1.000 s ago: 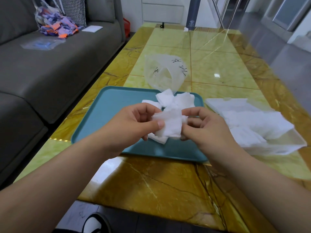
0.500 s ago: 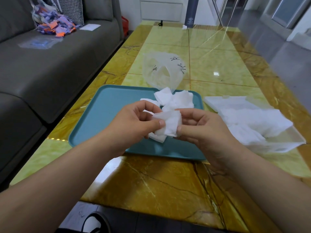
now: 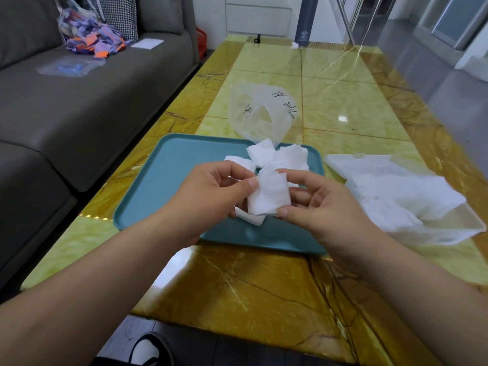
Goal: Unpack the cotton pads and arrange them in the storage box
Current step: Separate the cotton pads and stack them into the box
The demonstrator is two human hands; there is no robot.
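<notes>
Both hands hold a small stack of white square cotton pads [image 3: 270, 195] above the teal tray [image 3: 169, 180]. My left hand [image 3: 208, 196] pinches its left edge with thumb and fingers. My right hand [image 3: 319, 204] grips its right side, thumb at the lower corner. More loose cotton pads [image 3: 277, 154] lie at the tray's far side, just below the mouth of the clear plastic bag [image 3: 261, 112]. The translucent storage box [image 3: 449, 231] stands right of the tray with several white pads [image 3: 404, 196] inside, its lid [image 3: 353, 162] lying open behind it.
A yellow marble coffee table [image 3: 264, 286] carries everything. A grey sofa [image 3: 79, 101] runs along the left, with a bag of purple scraps [image 3: 92, 38] on it. A dark cylinder [image 3: 303, 22] stands at the table's far end. A shoe [image 3: 148, 350] shows below the near edge.
The pads in my hands have been squared into a neater, flatter stack. My right thumb has slid to the stack's lower right corner. Both hands stay over the tray.
</notes>
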